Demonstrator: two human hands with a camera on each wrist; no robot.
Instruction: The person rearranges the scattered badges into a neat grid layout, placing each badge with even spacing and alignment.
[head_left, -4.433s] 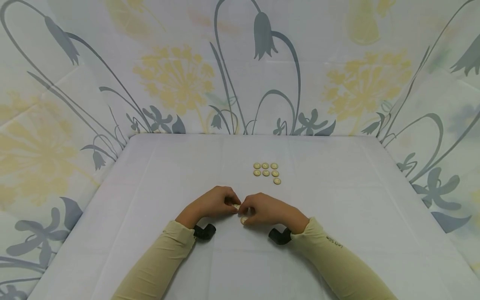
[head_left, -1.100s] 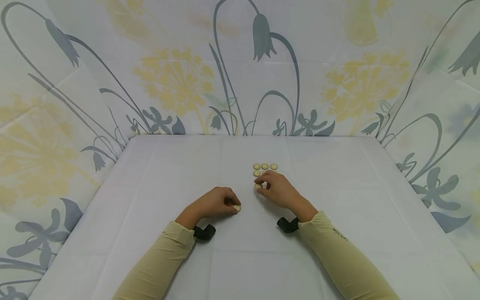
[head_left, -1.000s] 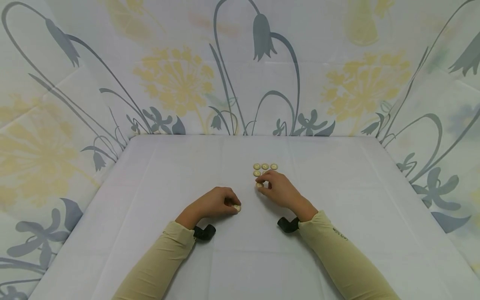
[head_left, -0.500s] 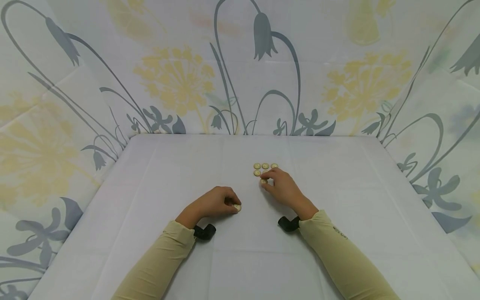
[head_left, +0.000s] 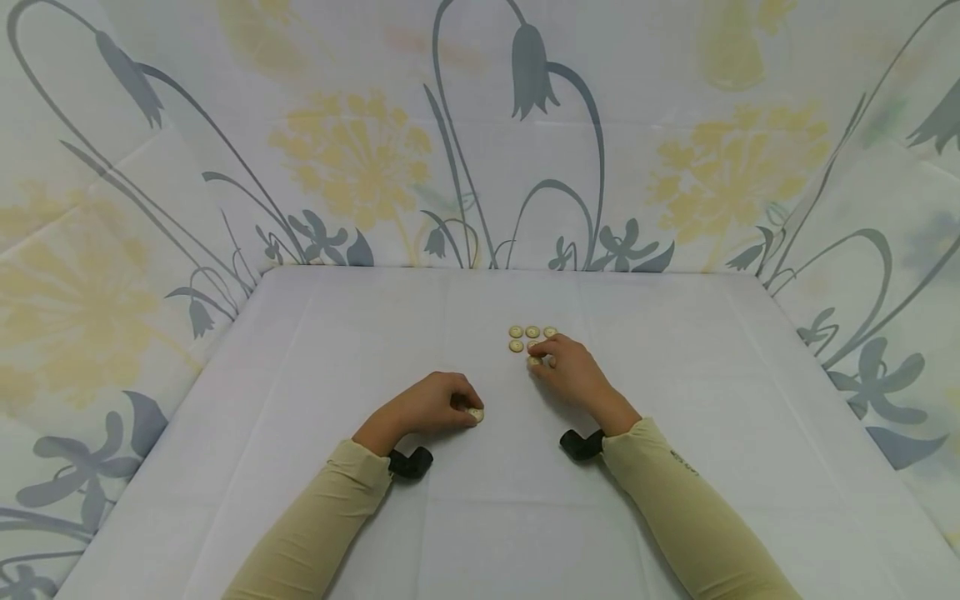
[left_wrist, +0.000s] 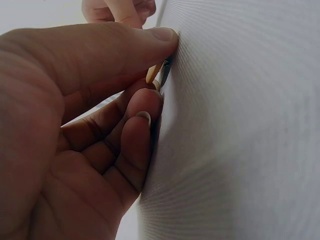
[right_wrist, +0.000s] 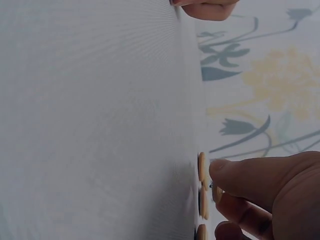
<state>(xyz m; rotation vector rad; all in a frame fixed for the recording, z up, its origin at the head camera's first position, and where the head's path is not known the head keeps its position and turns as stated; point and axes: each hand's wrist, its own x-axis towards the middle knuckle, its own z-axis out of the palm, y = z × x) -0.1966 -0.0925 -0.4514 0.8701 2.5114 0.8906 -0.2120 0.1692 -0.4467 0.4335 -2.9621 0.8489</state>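
My left hand (head_left: 435, 404) rests low over the white tabletop and pinches a small round wooden disc (head_left: 476, 414) between thumb and fingers. In the left wrist view an edge of that pale disc (left_wrist: 153, 73) shows under the thumb. My right hand (head_left: 576, 375) pinches another wooden disc (right_wrist: 216, 193), just in front of a group of similar discs (head_left: 516, 332) in rows. One disc (head_left: 552, 362) of the front row is partly hidden behind my right fingers. The discs carry small dark marks, too small to read.
A white cloth covers the table (head_left: 360, 333). Fabric walls (head_left: 480, 142) with grey and yellow flower prints stand at the back and sides. A black wrist-worn piece (head_left: 411, 463) sits at each sleeve cuff.
My right hand has moved from beside the left hand, away to the disc group, with a disc pinched. Lately it has slid slightly right along the front row. My left hand has stayed put.
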